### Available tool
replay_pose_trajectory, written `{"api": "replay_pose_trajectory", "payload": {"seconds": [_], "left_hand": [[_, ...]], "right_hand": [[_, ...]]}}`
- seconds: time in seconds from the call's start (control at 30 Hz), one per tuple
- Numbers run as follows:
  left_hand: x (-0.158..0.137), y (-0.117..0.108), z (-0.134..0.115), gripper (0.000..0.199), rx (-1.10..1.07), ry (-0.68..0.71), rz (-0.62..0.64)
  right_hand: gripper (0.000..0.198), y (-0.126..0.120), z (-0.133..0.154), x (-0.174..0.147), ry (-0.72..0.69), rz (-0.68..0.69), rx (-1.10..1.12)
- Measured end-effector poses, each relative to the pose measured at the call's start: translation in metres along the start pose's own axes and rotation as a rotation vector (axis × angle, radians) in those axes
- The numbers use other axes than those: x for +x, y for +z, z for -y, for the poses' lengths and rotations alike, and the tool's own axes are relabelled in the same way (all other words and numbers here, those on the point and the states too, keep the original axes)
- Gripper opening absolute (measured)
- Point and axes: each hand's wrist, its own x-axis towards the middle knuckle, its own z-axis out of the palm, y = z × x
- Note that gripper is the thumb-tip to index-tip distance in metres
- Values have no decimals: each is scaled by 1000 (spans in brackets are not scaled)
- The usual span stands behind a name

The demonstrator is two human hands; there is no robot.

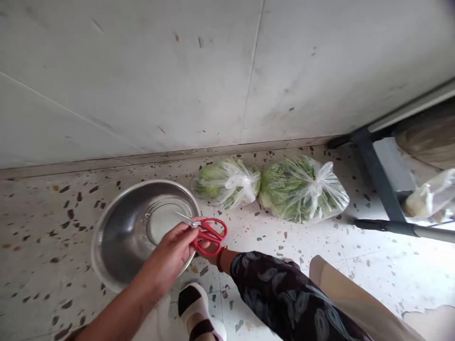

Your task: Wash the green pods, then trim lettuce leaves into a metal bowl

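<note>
A pair of scissors (210,233) with red handles is pinched near the pivot by my left hand (177,246). Its short metal blades point left, over a steel basin (117,260) on the floor. Behind the red handle loops is my right hand (209,246), close to the basin's right rim. The scissors and my left hand cover most of its fingers, so its grip cannot be made out. Right of the basin lie two knotted clear plastic bags of leafy greens, a smaller bag (227,182) and a larger bag (302,189).
A pale wall (199,85) runs behind the basin and bags. At the right stands a dark-framed rack (378,173) with bagged items on it. My shoe (194,300) is on the speckled floor (46,237) just below the basin.
</note>
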Motion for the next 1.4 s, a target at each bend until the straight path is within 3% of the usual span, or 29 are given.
{"api": "replay_pose_trajectory", "payload": {"seconds": [0.1, 0.2, 0.3, 0.4, 0.47, 0.6, 0.7, 0.8, 0.97, 1.1, 1.2, 1.27, 1.4], "left_hand": [[6, 6, -7, 33, 24, 84, 22], [6, 9, -9, 31, 37, 148, -14], [3, 3, -3, 29, 67, 124, -62], [2, 1, 2, 27, 101, 101, -73], [3, 6, 3, 23, 105, 123, -72], [10, 28, 1, 14, 94, 186, -44], [11, 44, 1, 10, 99, 231, 18], [7, 57, -1, 17, 110, 258, 117], [7, 90, -23, 13, 74, 340, 232], [25, 128, -41, 9, 96, 431, 275], [41, 154, -47, 9, 114, 515, 213], [51, 165, -50, 13, 208, 543, 170], [77, 163, -59, 29, 670, 699, -73]], "right_hand": [[17, -23, -10, 0, 156, 246, 9], [8, -73, -13, -3, 266, 402, 38], [13, -132, -8, -7, 205, 288, 96], [17, -172, 5, -15, -7, -50, 102], [16, -179, 18, -23, -198, -138, 82], [26, -158, 41, -43, -553, -56, -59], [39, -146, 43, -45, -672, -93, -184], [47, -160, 34, -36, -632, -119, -123], [39, -221, 26, -23, -594, 30, 114], [30, -261, 30, -32, -559, 60, 392], [34, -274, 32, -44, -511, 95, 570], [32, -278, 30, -46, -416, 44, 650], [9, -294, 12, -35, -122, -182, 803]]}}
